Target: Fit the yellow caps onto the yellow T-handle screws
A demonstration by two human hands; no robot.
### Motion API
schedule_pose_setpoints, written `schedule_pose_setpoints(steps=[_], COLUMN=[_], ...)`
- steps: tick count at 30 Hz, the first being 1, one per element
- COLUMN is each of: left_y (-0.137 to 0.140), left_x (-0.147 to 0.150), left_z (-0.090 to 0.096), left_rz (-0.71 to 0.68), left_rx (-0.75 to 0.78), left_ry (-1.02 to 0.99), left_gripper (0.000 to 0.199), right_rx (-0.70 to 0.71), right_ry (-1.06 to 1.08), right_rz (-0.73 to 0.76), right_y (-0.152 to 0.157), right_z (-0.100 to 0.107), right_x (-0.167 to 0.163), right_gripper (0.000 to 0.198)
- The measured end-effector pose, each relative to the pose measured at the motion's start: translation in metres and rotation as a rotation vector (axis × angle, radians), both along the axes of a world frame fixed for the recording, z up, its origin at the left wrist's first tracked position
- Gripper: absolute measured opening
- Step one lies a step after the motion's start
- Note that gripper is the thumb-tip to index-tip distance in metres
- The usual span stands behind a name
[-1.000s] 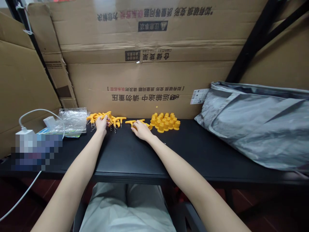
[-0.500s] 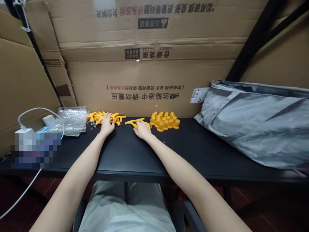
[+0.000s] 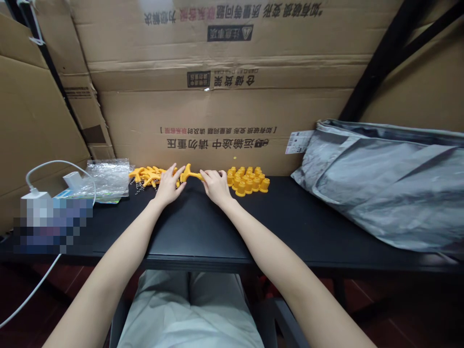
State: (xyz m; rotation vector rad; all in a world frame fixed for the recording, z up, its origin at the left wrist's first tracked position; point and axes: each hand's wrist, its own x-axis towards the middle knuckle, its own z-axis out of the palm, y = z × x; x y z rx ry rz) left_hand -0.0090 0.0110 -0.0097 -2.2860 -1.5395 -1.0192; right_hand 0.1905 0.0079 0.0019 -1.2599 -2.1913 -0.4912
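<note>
Here's the left hand, fingers spread, forefinger and thumb near the crossbar of a yellow T-handle, contact unclear; the right hand pinches its shaft end, yellow cups just beside, yellow-handled corkscrews heaped far left!

You wear loose, creased, pale grey-green trousers, and your forearms, left hand and right hand are bare
</note>
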Motion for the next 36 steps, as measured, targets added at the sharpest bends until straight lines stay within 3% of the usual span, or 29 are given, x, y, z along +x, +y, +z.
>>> schedule_pose_setpoints(steps=[2,7,13,21,27,36], left_y=[-0.005,-0.01,-0.008,-0.014,-0.012,-0.012], left_x=[0.007,0.012,0.006,0.016,0.019,0.014], left_z=[0.004,0.009,0.008,0.009,0.007,0.008], left_rz=[-0.092,0.026,0.051,0.096,0.069,0.074], left_rx=[0.005,-0.045,-0.08,-0.12,-0.096,-0.114], left_ry=[-0.01,-0.137,-0.14,0.018,0.003,0.052], left_gripper=[0.055,0.04,0.031,0.034,0.033,0.032], right_rx=[0.056,0.071,0.005,-0.137,-0.093,-0.201], right_ry=[-0.01,-0.028,-0.048,-0.104,-0.085,-0.118], right_rz=[0.072,0.13,0.13,0.051,0.024,0.035], right_y=[0.0,-0.002,0.0,0.0,-0.003,-0.002], right_z=[0.001,0.003,0.002,0.0,0.007,0.0], right_x=[0.0,0.0,0.002,0.002,0.001,-0.001], right_gripper=[0.039,0.04,0.037,0.028,0.026,0.024])
